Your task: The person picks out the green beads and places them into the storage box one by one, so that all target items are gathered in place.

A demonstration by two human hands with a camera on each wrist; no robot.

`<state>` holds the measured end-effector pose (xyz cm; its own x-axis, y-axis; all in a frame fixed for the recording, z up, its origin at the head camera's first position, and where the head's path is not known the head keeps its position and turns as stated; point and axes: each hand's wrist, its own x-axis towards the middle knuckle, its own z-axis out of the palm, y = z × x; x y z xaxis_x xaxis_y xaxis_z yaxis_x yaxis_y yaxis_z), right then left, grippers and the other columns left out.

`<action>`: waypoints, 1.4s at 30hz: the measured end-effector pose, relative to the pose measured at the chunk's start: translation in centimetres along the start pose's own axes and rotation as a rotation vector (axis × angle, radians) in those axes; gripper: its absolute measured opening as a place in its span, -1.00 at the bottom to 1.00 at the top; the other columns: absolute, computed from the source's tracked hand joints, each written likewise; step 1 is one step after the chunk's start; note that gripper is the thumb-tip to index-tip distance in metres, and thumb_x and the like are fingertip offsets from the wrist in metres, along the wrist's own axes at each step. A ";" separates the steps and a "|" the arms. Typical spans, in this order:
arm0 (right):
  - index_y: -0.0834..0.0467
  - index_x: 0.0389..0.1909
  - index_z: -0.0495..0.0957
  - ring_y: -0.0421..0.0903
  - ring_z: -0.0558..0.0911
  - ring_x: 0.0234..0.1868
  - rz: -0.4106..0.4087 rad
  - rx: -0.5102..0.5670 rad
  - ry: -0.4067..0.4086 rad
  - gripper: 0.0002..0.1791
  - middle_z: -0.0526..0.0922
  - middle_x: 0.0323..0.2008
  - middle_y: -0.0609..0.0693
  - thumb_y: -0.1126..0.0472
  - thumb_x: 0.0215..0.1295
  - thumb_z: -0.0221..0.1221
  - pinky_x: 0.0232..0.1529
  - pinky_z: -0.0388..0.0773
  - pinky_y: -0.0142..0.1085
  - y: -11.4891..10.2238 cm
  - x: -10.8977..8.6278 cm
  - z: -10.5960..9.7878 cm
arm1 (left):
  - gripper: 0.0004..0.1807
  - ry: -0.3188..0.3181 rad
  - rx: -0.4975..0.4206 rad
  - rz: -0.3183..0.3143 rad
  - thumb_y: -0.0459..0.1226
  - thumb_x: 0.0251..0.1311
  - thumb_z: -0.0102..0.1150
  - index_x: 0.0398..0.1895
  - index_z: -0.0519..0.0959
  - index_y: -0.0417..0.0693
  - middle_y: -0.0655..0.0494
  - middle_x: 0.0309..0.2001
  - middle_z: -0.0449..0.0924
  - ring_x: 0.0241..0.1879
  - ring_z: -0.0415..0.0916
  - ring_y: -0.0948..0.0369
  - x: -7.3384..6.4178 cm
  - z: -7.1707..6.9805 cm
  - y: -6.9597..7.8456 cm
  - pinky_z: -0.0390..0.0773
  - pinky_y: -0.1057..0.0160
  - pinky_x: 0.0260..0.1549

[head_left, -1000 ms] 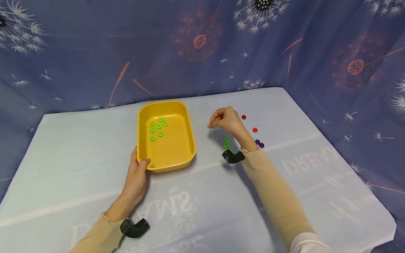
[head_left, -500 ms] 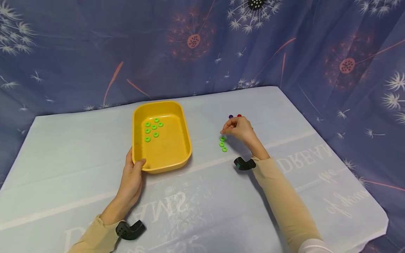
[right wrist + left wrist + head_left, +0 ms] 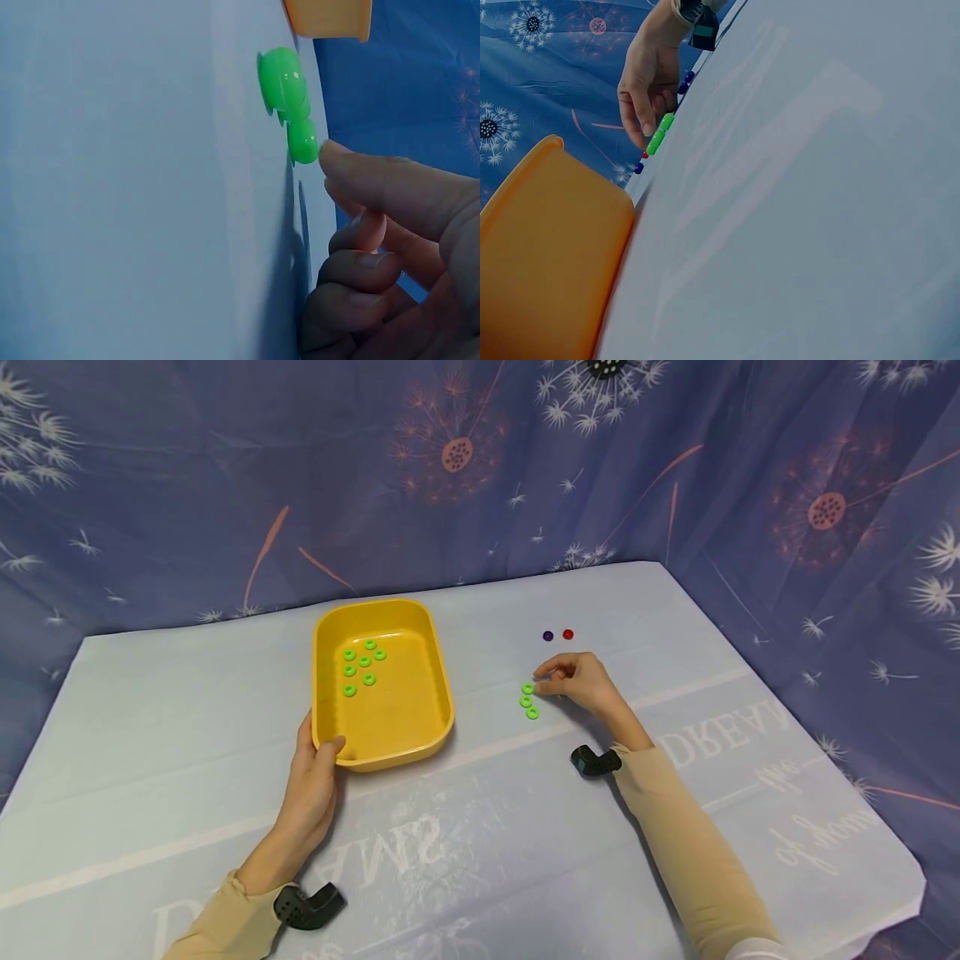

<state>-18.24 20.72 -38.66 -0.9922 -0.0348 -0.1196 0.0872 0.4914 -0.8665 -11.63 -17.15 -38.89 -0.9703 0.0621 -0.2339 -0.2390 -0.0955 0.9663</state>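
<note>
My left hand (image 3: 309, 789) grips the near left corner of a yellow tray (image 3: 390, 718), thumb over the rim and fingers outside. Several small green rings (image 3: 364, 662) lie in the tray's far left part. To the tray's right, my right hand (image 3: 585, 681) is low over the table beside a short row of green rings (image 3: 532, 713). Its thumb and index finger stand apart at the farthest ring, nothing visible between them. In the right wrist view the thumb tip is close to a green ring (image 3: 303, 142); whether it touches I cannot tell. The other fingers are curled in.
Behind the right hand lie a purple bead (image 3: 548, 636) and a red bead (image 3: 567, 634). Two more purple beads (image 3: 686, 81) show in the left wrist view. A patterned blue curtain (image 3: 360, 485) hangs behind the white-covered table (image 3: 187, 718).
My right hand has moved right and nearer from beside the tray, uncovering the purple bead, and its thumb and index finger have parted. The left hand stays on the tray; the view shifted slightly.
</note>
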 end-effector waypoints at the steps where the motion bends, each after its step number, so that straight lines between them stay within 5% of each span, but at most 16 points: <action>1: 0.30 -0.15 0.70 -0.19 0.37 -0.52 -0.011 0.007 -0.014 -0.72 0.48 -0.57 -0.06 0.30 0.10 0.40 -0.49 0.34 -0.42 0.1 0.0 0.0 | -0.25 0.000 0.001 0.000 -0.37 0.44 -0.34 0.60 -0.35 0.04 0.25 0.59 -0.31 0.52 -0.22 0.36 0.0 0.0 0.0 -0.11 0.29 0.48; 11: 0.34 -0.04 0.67 -0.20 0.33 -0.54 0.007 -0.003 -0.059 -0.65 0.48 -0.54 0.00 0.34 0.13 0.38 -0.50 0.26 -0.41 -0.3 -0.1 0.1 | -0.24 0.007 0.019 -0.017 -0.36 0.44 -0.33 0.60 -0.35 0.06 0.29 0.59 -0.32 0.52 -0.22 0.38 0.1 -0.1 0.0 -0.12 0.27 0.49; 42: 0.22 -0.18 0.75 -0.11 0.38 -0.47 -0.039 -0.063 -0.066 -0.77 0.47 -0.55 -0.02 0.31 0.10 0.41 -0.45 0.28 -0.40 1.0 0.8 0.5 | -0.26 0.011 -0.009 -0.016 -0.39 0.43 -0.38 0.59 -0.35 0.04 0.22 0.59 -0.30 0.49 -0.17 0.34 0.0 0.4 0.1 0.01 0.41 0.40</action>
<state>-18.86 20.78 -39.82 -0.9866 -0.1109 -0.1194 0.0406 0.5420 -0.8394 -11.63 -16.76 -38.78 -0.9667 0.0523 -0.2504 -0.2546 -0.1036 0.9615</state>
